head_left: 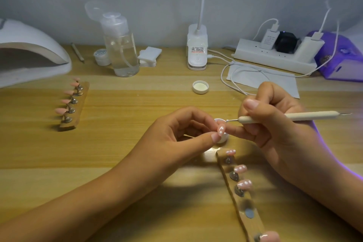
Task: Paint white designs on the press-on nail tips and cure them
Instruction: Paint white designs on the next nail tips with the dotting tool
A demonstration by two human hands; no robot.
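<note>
My left hand pinches a small pink nail tip with white dots on it, held just above a small white paint pot. My right hand grips a cream dotting tool; its metal point hovers just above the tip. Below them a wooden holder strip carries several pink tips with white dots, such as one dotted tip. A second wooden strip at the left holds several plain pink tips. A white curing lamp stands at the far left.
At the back stand a clear pump bottle, a small white jar, cotton pads, a desk lamp base, a power strip with cables and a purple device. A white lid lies mid-table.
</note>
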